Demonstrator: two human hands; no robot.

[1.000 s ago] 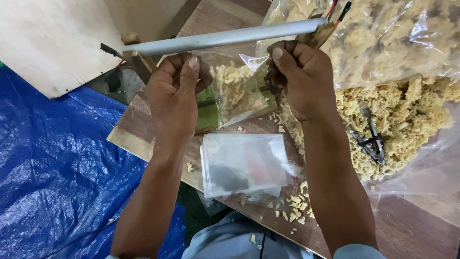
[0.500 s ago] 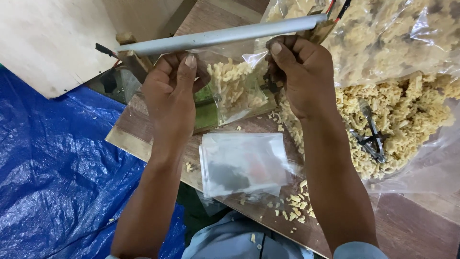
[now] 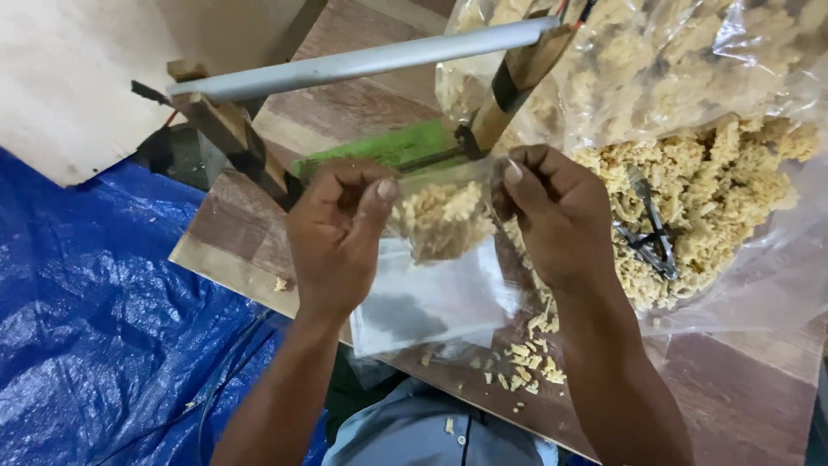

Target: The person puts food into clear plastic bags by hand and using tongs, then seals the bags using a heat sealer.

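Wooden boards make the tabletop point(image 3: 362, 103), and it looks worn, with a paler strip along its near left edge. Blue plastic sheet point(image 3: 95, 319) covers the floor on the left, and a pale board point(image 3: 69, 78) stands at the far left.

Since half a second ago the small clear bag point(image 3: 444, 220) has come down and nearer to the person. Before, both hands held its top edge up close under the grey bar point(image 3: 362, 60) of the wooden frame; now the bag is below the bar and well apart from it, in front of the green strip point(image 3: 379, 147). I judge that the work at the bar is finished for this bag and it is being taken away, but whether the top is closed I cannot tell.

The left hand point(image 3: 336, 237) pinches the left upper corner of the bag between thumb and fingers, and the right hand point(image 3: 561, 216) pinches the right upper corner in the same way. The bag hangs between them, filled with pale yellow snack pieces.

Under the bag lies a stack of empty clear bags point(image 3: 431, 302) on the tabletop. At the right is a big open plastic sack point(image 3: 759, 259) with a heap of the same snack point(image 3: 716, 190), and a dark metal tool point(image 3: 651, 233) lies on the heap. Some crumbs point(image 3: 526, 362) are scattered near the near edge.
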